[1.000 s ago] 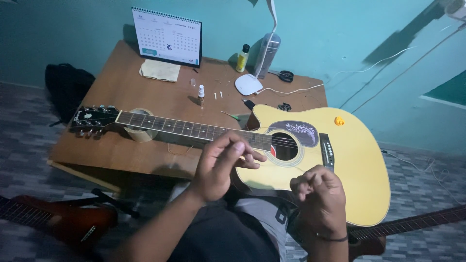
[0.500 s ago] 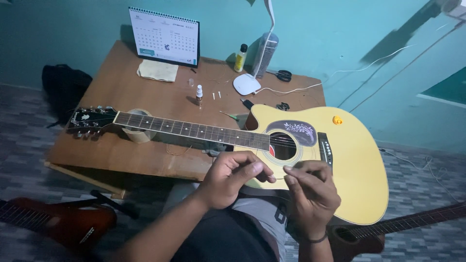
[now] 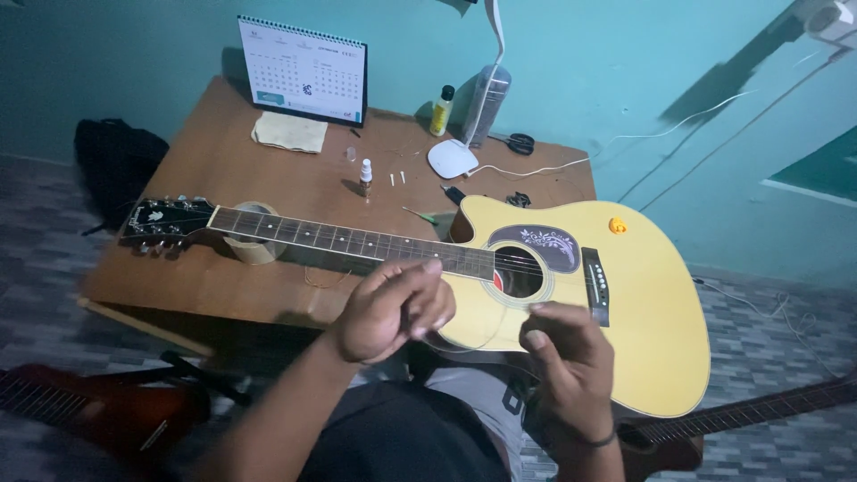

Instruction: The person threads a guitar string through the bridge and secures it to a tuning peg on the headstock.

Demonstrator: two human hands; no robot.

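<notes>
The left hand (image 3: 393, 308) hangs just in front of the guitar's neck joint with its fingers (image 3: 427, 299) curled in and pressed together, thumb against them; it looks as if they pinch something very thin, perhaps a string end, but the view is too dim and blurred to tell. The right hand (image 3: 567, 361) sits lower, over the near edge of the guitar body, its fingers likewise drawn together at the tips, thumb meeting forefinger, with a dark band round the wrist.

Both hands hover above a yellow acoustic guitar (image 3: 652, 303) that lies face up, its body resting partly on the person's lap and its neck stretching left across a brown wooden surface (image 3: 268, 170). The headstock (image 3: 165, 223) lies near the surface's left side, and a roll of tape (image 3: 254, 245) sits under the neck just beside it. A small orange pick (image 3: 618, 226) rests on the guitar top, beyond the bridge.

Farther back on the surface stand a desk calendar (image 3: 303, 71), a folded cloth (image 3: 287, 132) in front of it, a small dropper bottle (image 3: 365, 177), a yellow bottle (image 3: 441, 112), a white lamp base (image 3: 453, 159) and black scissors (image 3: 518, 141). A reddish guitar (image 3: 98, 415) lies on the floor at the lower left, and another guitar's neck (image 3: 759, 411) shows at the lower right.
</notes>
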